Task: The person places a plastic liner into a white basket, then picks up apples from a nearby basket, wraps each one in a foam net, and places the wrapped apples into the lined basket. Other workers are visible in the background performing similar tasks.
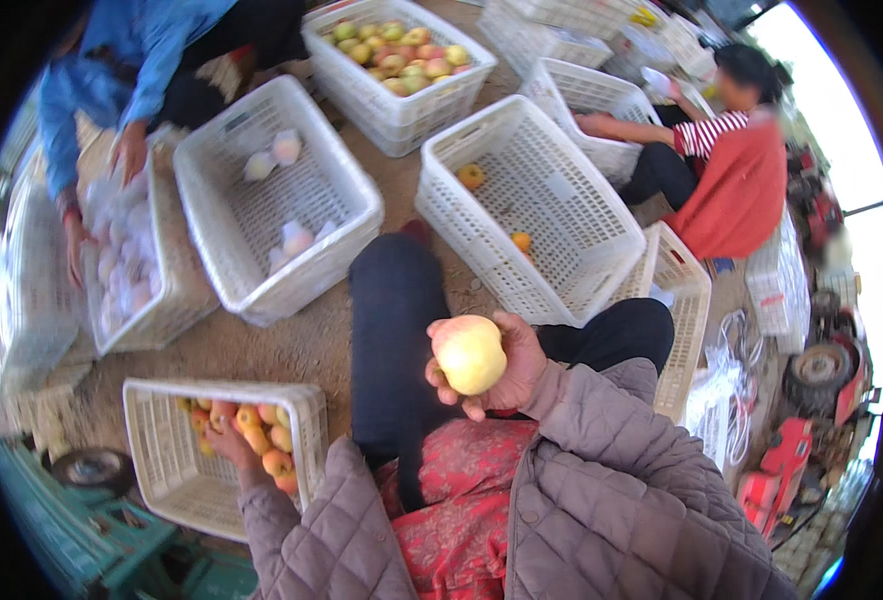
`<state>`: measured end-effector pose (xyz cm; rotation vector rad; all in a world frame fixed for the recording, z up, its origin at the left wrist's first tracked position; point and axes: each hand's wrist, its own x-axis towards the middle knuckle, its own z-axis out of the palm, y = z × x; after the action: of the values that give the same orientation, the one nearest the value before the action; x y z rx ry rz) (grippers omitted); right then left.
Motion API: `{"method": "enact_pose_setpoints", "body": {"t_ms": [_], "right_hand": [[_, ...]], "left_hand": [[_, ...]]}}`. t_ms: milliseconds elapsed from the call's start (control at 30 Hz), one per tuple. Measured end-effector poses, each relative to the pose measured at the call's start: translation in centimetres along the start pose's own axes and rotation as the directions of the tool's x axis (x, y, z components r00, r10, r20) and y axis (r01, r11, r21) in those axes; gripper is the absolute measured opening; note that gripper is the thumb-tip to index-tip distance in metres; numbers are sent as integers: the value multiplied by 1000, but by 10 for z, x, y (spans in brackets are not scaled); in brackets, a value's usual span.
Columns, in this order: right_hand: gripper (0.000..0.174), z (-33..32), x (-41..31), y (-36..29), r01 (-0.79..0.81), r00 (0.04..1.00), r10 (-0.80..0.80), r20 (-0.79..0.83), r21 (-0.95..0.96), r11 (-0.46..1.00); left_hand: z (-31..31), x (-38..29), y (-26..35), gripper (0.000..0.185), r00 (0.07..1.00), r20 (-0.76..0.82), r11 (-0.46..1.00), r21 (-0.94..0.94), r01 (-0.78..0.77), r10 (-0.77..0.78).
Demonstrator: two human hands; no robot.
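Note:
A yellow and pink apple [471, 355] rests in my right hand [512, 367], held above my lap with the fingers curled around it. My left hand [233, 446] reaches into a white plastic crate [186, 487] at the lower left and touches the red and yellow apples [257, 433] heaped at one end; whether it grips one cannot be told. Beyond my knees stands a crate [261, 300] with a few fruits in white foam nets [296, 238]. The crate beside it [531, 217] holds a few orange-yellow fruits [470, 176].
A fuller crate of apples [404, 60] stands farther ahead. At the left, a person in blue sleeves [156, 67] reaches into a crate of wrapped fruit [122, 277]. A person in a red vest [741, 180] sits at the right by another crate [599, 90]. Machinery with a tyre [820, 367] is at right.

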<state>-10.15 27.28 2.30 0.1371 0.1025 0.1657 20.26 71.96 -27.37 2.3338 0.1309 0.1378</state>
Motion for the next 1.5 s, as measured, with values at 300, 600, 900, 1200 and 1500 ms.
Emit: {"method": "enact_pose_setpoints", "body": {"t_ms": [300,600,900,1200,1500], "right_hand": [[35,13,-148,-155,387,778,-546,-313,-446,807],[32,-96,-201,-369,-269,489,-666,-563,-824,498],[84,-244,-170,-441,-851,298,-514,-804,-468,238],[59,-289,-179,-463,-740,304,-543,-783,-553,383],[66,-57,-134,-392,148,828,-498,-259,-755,639]], "left_hand": [[46,-88,502,38,389,395,536,-393,-747,832],[385,-172,614,50,-273,762,230,-480,-847,587],[649,-215,547,74,-107,971,322,-174,-931,213],[661,-239,576,73,-128,990,954,-90,-285,55],[388,-253,674,87,-384,560,377,-807,-454,734]]}}
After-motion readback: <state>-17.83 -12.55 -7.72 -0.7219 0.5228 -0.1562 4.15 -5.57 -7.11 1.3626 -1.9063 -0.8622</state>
